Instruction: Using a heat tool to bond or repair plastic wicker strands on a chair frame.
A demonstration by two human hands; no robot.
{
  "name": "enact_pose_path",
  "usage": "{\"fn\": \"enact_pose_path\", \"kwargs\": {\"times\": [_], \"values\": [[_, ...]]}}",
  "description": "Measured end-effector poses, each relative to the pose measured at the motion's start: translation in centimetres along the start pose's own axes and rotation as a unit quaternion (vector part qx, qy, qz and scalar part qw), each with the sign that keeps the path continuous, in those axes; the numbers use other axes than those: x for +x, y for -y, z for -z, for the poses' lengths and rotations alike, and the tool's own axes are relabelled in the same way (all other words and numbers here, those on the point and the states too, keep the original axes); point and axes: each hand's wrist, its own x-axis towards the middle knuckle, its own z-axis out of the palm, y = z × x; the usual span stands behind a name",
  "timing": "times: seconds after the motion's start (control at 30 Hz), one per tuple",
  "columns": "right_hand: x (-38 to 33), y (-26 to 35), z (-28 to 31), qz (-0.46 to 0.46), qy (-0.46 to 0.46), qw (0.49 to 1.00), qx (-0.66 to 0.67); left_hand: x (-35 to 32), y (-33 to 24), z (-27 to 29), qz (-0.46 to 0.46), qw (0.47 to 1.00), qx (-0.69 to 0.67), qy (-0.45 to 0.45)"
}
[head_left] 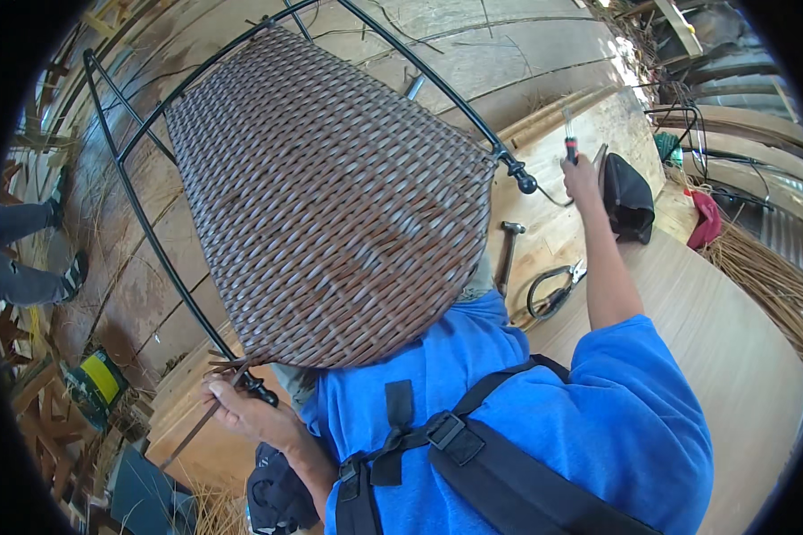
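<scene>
A woven panel [339, 196] of brown and greyish flat strands lies over my lap, stretched on a black metal frame [152, 223] with round knobs at its near ends. At the near left corner, my left hand [250, 415] is closed beside the knob [260, 390], pinching a loose brown strand [190, 437] that trails down to the left. Out to the right, past the frame's other knob [526, 184], my right hand [582, 183] grips a screwdriver [571, 147] by its black and red handle, shaft pointing away from me.
A hammer [509, 254] and black-handled scissors [553, 290] lie on the wooden bench [687, 330] at my right. Beyond them are a black pouch [629, 201], a red cloth [705, 220] and bundled strands [758, 276]. Another person's legs [27, 254] stand at the far left.
</scene>
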Motion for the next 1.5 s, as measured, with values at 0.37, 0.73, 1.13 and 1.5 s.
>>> {"fn": "enact_pose_path", "kwargs": {"times": [0.37,0.73,1.13,1.5], "values": [[3.6,-9.3,2.2,0.125,-0.073,0.989,-0.007,0.9,0.7,2.6,0.08,0.992,-0.068,0.062],[0.6,-9.5,-5.5,0.057,-0.114,0.99,0.053,1.5,-0.1,2.1,0.071,0.991,-0.037,0.107],[-14.3,15.5,8.1,0.079,0.07,0.904,0.415,-1.0,-0.6,2.9,0.028,0.967,0.118,0.225],[-17.4,15.9,4.3,0.076,0.074,0.908,0.405,1.0,-0.2,2.5,0.018,0.895,0.074,0.439]]}}
